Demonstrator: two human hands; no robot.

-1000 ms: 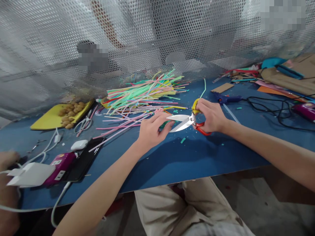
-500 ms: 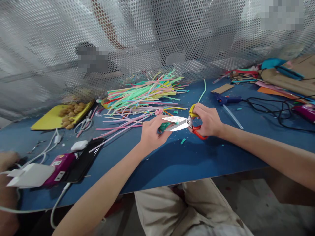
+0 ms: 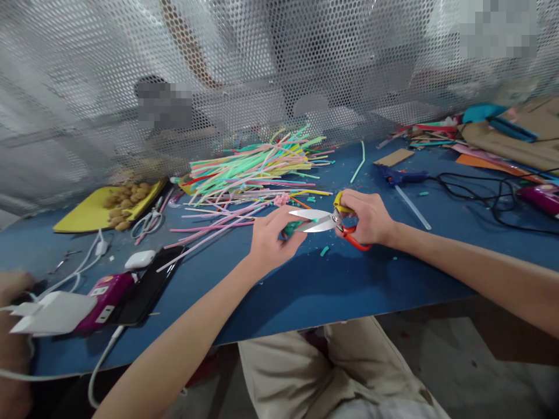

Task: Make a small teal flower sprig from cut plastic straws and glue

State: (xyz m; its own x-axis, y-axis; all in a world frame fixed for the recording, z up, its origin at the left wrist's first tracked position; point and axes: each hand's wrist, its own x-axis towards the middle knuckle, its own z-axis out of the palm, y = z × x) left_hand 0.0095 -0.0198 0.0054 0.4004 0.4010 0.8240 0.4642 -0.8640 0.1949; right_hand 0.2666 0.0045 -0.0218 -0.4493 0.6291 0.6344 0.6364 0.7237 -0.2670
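right hand: the right hand [image 3: 369, 218], just right of centre in the frame, was clamped on the handles of the scissors [image 3: 337, 220], its fingers wrapped about the yellow loop and the red one.
left hand: the left hand [image 3: 274, 238], near the middle of the frame, had thumb and fingers drawn together on a green piece [image 3: 289, 228], most of it hidden in the grip.
blades: the blades [image 3: 322, 224] pointed to the left of the frame, slightly parted, with a bit of green showing between them; whether they had bitten into it could not be told.
change: a second earlier the blades had stood wider apart; since then they had narrowed, and the scissors had come slightly lower and leftward. this suggested that the work had gone from lining up to a cut, or the verge of one.
uncovered: as the right hand shifted, the lower ends of the loose green strip [image 3: 361, 163], upper right of centre, and the clear stick [image 3: 413, 208], right of the hand, had come into full view.
offcut: a small green offcut [image 3: 324, 251] lay on the blue table [image 3: 297, 299] below the blades, unmoved, so no new fall of material there could be seen.
strips: the heap of coloured strips [image 3: 257, 163], upper centre, had stayed put, with a pink cluster [image 3: 282, 199] just above the left hand.
far right: the glue gun [image 3: 404, 176] lay untouched in the right part of the frame.
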